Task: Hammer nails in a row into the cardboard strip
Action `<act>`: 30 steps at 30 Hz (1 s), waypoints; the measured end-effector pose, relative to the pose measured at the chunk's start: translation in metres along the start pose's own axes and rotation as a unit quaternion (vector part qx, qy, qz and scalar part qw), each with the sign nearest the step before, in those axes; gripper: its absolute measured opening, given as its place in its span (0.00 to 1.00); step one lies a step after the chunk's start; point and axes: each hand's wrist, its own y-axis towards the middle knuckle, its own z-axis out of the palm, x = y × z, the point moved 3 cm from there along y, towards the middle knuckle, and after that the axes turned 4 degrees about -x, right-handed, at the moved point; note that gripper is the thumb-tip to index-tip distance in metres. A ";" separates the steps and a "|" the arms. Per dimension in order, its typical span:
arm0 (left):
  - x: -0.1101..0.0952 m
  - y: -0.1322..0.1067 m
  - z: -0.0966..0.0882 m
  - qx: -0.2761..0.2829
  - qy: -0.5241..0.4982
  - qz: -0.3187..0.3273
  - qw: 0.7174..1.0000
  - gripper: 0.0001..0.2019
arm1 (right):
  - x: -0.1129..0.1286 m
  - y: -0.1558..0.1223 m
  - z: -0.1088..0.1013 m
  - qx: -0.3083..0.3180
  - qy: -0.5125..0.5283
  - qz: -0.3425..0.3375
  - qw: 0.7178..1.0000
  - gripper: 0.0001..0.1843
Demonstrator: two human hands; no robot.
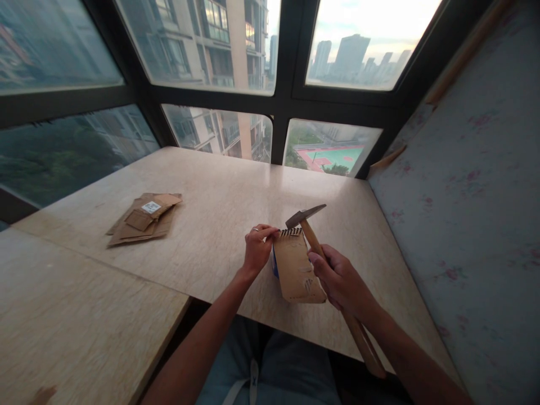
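My right hand (337,275) is wrapped round the wooden handle of a hammer (312,236). The dark metal hammer head is over the far edge of a brown cardboard piece (293,270). Along that edge runs a row of short, dark, slanted nail-like pieces (290,232). My left hand (258,247), with a ring on one finger, is pinched at the cardboard's far left corner. Whatever its fingertips hold is too small to make out. Something blue (275,264) shows under the cardboard's left side, mostly hidden. Small torn marks show on the cardboard's near right part.
A stack of flattened brown cardboard (145,219) with a white label lies to the left on the pale stone-like counter (219,191). Dark-framed windows (282,101) border the far side. A flower-patterned wall (459,225) rises on the right. The counter's near edge is by my lap.
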 end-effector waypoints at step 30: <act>-0.005 -0.001 -0.003 0.027 0.054 0.021 0.998 0.08 | 0.034 0.023 -0.002 0.046 -0.126 -0.040 0.990 0.09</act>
